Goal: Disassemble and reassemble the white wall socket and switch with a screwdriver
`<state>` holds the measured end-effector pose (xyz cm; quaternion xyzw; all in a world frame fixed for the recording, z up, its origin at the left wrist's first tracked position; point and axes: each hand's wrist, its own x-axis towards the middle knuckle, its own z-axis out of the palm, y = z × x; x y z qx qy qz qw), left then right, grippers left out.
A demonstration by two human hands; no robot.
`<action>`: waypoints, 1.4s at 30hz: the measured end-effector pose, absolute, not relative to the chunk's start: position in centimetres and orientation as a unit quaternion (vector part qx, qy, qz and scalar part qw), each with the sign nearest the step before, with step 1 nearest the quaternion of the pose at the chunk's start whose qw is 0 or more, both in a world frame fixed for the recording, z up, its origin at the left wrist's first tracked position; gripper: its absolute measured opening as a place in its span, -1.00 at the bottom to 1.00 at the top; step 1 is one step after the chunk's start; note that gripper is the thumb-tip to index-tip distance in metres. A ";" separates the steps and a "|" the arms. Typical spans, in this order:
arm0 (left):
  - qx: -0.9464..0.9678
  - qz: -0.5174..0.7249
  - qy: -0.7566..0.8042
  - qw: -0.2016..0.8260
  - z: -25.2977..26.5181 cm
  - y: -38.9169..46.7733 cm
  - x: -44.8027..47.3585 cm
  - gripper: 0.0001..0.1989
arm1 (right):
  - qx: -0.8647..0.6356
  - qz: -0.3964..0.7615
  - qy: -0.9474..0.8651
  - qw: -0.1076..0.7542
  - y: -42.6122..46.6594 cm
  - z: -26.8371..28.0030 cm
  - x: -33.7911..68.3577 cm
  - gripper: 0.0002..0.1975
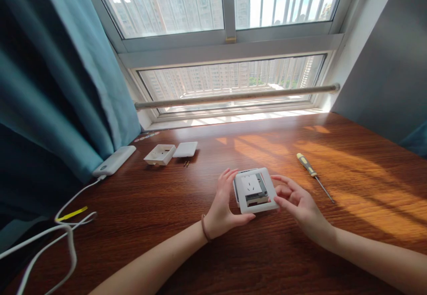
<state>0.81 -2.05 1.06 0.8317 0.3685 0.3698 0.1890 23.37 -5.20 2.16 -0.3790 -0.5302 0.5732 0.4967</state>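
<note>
two bare hands work a wall socket [251,185] and its white frame [268,181] above the front of a sunlit wooden counter [200,259]. the left hand [220,212], a brown band [204,229] at its wrist, grips the socket and frame from the left, thumb along the lower edge; the right hand [300,208] pinches the frame's right side between thumb and fingers. the frame lies over the socket's face, though whether the two are joined cannot be told. beyond the left hand rest an open white box [160,155], a flat white plate [186,149] just beside it and two small screws [186,163]. a screwdriver [307,166] lies at right, its tip angled toward the right forearm, near the window light.
</note>
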 end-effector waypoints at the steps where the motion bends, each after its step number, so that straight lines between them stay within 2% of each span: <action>1: 0.834 0.371 0.365 0.184 1.1 -2.2 0.9 -0.02 | -0.371 0.591 -0.518 0.494 -5.2 2.3 23.4 -0.59; 5: 0.828 0.404 0.365 0.134 1.1 -2.7 1.2 -0.07 | -0.336 0.635 -0.494 0.489 -5.5 2.7 23.2 -0.55; 9: 0.841 0.427 0.332 -0.006 1.4 -3.4 1.1 -0.27 | -0.328 0.639 -0.517 0.466 -6.5 2.6 22.8 -0.51; 12: 0.851 0.420 0.306 -0.073 1.8 -3.9 0.7 -0.25 | -0.326 0.618 -0.544 0.465 -7.1 2.4 22.6 -0.52; 17: 0.875 0.408 0.256 -0.045 1.7 -4.0 0.6 -0.22 | -0.307 0.630 -0.552 0.451 -7.4 2.7 22.7 -0.64; 20: 0.881 0.404 0.244 -0.040 1.4 -4.0 1.0 -0.11 | -0.318 0.623 -0.556 0.449 -7.2 3.3 22.9 -0.72; 23: 0.874 0.401 0.272 -0.029 1.3 -3.8 1.3 -0.06 | -0.359 0.573 -0.543 0.498 -5.6 3.6 23.9 -0.69; 28: 0.870 0.319 0.377 0.004 0.9 -2.6 1.2 -0.30 | -0.452 0.430 -0.521 0.582 0.1 3.1 27.5 -0.53; 35: 0.870 0.255 0.403 0.125 0.2 -1.5 0.9 -0.48 | -0.581 0.324 -0.628 0.404 3.3 2.3 30.4 -0.74; 42: 0.880 0.262 0.372 0.133 0.9 -2.0 1.1 -0.48 | -0.656 0.199 -0.664 0.300 3.5 1.5 30.3 -0.75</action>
